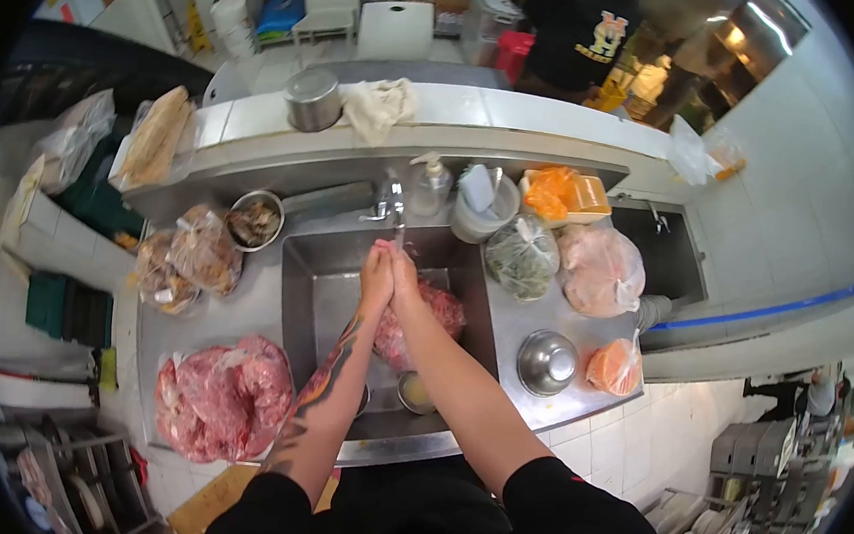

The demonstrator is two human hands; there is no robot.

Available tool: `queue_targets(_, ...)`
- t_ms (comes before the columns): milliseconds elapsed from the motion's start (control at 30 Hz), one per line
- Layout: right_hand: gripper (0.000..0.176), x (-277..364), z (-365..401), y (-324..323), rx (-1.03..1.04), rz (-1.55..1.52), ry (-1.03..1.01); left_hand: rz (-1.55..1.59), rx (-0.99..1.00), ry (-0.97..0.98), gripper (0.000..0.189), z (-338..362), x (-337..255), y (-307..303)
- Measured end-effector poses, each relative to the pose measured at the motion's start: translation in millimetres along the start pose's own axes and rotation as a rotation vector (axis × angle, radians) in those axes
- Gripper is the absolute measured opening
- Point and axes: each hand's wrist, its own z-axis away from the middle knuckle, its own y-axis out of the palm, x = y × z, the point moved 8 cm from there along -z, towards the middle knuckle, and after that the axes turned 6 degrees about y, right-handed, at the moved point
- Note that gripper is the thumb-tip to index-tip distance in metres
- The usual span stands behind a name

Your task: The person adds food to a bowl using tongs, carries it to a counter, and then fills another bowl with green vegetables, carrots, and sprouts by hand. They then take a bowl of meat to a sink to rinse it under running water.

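My left hand (377,275) and my right hand (406,271) are pressed together below the faucet (388,202), at the back of the steel sink (317,288). Their fingers are closed against each other, and no object shows between them. The palms are hidden. Beneath my right forearm, a bag of raw meat (435,313) lies in the sink. A small metal bowl (416,392) with something pale in it sits near the sink's front, partly covered by that arm.
Left of the sink lie a large heap of raw meat (223,398), bagged food (206,250) and a bowl (254,221). On the right are bagged greens (522,259), a bag of pale meat (599,271) and an upturned bowl (547,363). A person (585,39) stands beyond the ledge.
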Motion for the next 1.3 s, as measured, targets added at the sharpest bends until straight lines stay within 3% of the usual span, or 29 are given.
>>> queue_targets(33,0.042,4.9,14.9,12.3,0.014,0.009,0.02,-0.019,0.002,-0.153,0.026,-3.6,-7.7,-8.0)
queue_targets(67,0.041,17.8,33.7,22.2,-0.042,-0.06,0.034,-0.02,-0.016,-0.165,0.026,-7.5,-7.8,-12.3)
queue_targets(133,0.041,29.6,50.3,26.7,-0.101,-0.123,0.048,-0.283,-0.079,0.065,0.028,-15.1,-31.8,-20.8)
queue_targets(167,0.041,40.7,53.5,25.6,-0.128,0.062,-0.03,-0.279,-0.084,0.06,0.028,-14.0,-35.9,-21.9)
queue_targets(200,0.041,49.7,56.7,22.8,-0.156,0.246,-0.106,-0.354,-0.086,0.185,0.028,-10.9,-56.6,-24.7)
queue_targets(233,0.041,46.3,49.5,8.0,-0.157,0.25,-0.102,-0.431,-0.085,0.309,0.029,-6.4,-69.1,-23.8)
queue_targets(267,0.04,48.2,39.6,-5.5,-0.161,0.529,-0.102,-0.43,-0.085,0.304,0.029,-4.6,-64.8,-21.8)
queue_targets(300,0.041,48.6,31.7,-15.9,-0.161,0.807,-0.102,-0.406,0.016,0.286,0.028,-4.7,-50.3,-9.9)
queue_targets(367,0.039,50.6,29.2,-24.0,-0.123,0.804,-0.066,-0.211,0.241,0.204,0.028,-0.8,-33.4,6.4)
queue_targets(400,0.038,49.2,26.8,-25.6,-0.086,0.798,-0.034,-0.214,0.239,0.202,0.028,0.4,-24.9,8.9)
queue_targets(467,0.034,56.5,29.1,-22.0,-0.056,0.799,-0.056,0.023,0.268,0.024,0.03,5.2,9.0,22.7)
queue_targets(500,0.034,55.8,37.0,-15.6,-0.018,0.615,0.084,0.284,0.291,-0.133,0.035,10.8,19.9,28.5)
queue_targets(533,0.035,46.8,39.6,-14.2,0.019,0.429,0.221,0.283,0.289,-0.135,0.035,13.0,12.8,24.2)
queue_targets(567,0.035,46.9,40.7,-11.7,0.02,0.429,0.223,0.399,0.302,-0.174,0.035,16.6,6.7,21.7)
queue_targets(667,0.037,45.5,35.3,-8.9,0.043,0.511,0.113,0.559,0.295,-0.253,0.033,23.7,-17.9,12.3)
queue_targets(733,0.036,66.7,38.1,-3.2,-0.047,0.894,-0.196,0.604,0.276,-0.292,0.032,25.2,-16.3,13.8)
queue_targets(867,0.033,62.2,23.2,-4.0,0.058,0.717,-0.168,0.498,0.26,-0.261,0.029,20.8,-26.0,8.3)
queue_targets(933,0.033,54.8,37.9,5.7,0.064,0.329,0.207,0.445,0.21,-0.245,0.027,16.6,-28.1,1.2)
queue_targets(1067,0.033,50.5,43.0,14.6,0.11,0.339,0.199,0.595,0.202,-0.184,0.025,8.2,-37.7,-8.3)
queue_targets(1133,0.03,57.6,53.9,16.2,0.091,0.234,0.289,0.644,0.328,-0.385,0.025,21.6,-49.7,-5.8)
queue_targets(1167,0.03,61.0,53.5,15.8,0.081,0.228,0.269,0.587,0.264,-0.209,0.027,16.6,-40.0,-4.9)
queue_targets(1200,0.028,58.0,47.4,10.7,0.06,0.211,0.226,0.589,0.281,-0.199,0.027,15.4,-43.9,-3.5)
queue_targets(1267,0.025,56.1,45.7,10.3,0.038,0.188,0.179,0.649,0.296,-0.41,0.037,18.0,-36.4,-1.7)
queue_targets(1300,0.024,55.3,47.1,10.7,0.005,0.158,0.192,0.675,0.278,-0.419,0.044,8.2,-13.5,1.2)
